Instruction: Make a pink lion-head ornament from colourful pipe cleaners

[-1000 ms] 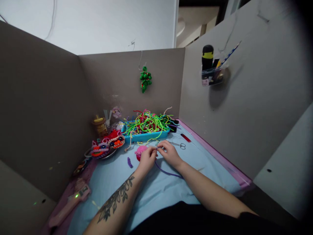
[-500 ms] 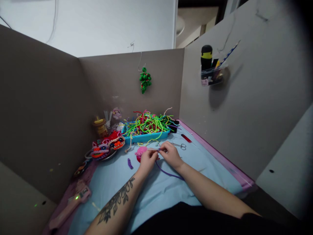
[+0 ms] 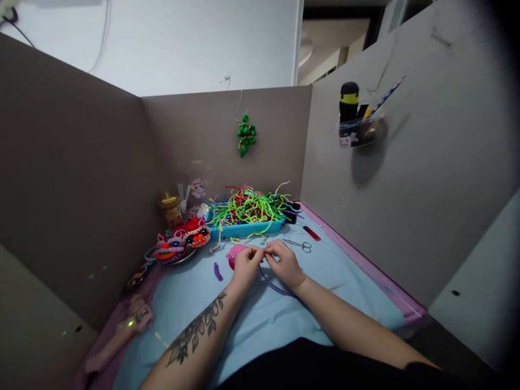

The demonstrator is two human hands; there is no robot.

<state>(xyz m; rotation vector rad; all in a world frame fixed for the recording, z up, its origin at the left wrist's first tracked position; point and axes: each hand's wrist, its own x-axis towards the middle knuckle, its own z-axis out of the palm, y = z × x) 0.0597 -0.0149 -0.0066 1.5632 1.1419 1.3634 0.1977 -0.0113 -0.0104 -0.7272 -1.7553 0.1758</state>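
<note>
My left hand (image 3: 246,267) and my right hand (image 3: 285,262) meet over the light blue cloth (image 3: 260,314), fingers pinched together on a purple pipe cleaner (image 3: 273,285) that curves back under my right wrist. A round pink fuzzy piece (image 3: 234,252) lies just beyond my left fingers, touching them or nearly so. A short purple scrap (image 3: 218,271) rests on the cloth to the left of my left hand.
A blue tray (image 3: 244,228) heaped with coloured pipe cleaners stands behind my hands. Small scissors (image 3: 299,245) and a red stick (image 3: 312,233) lie to the right. Finished fuzzy faces (image 3: 181,242) sit left, a pink glue gun (image 3: 117,338) near left. Cardboard walls (image 3: 406,179) enclose the desk.
Both hands stay pinched on the purple pipe cleaner with small finger shifts. The view has moved slightly, sliding everything a little right and down.
</note>
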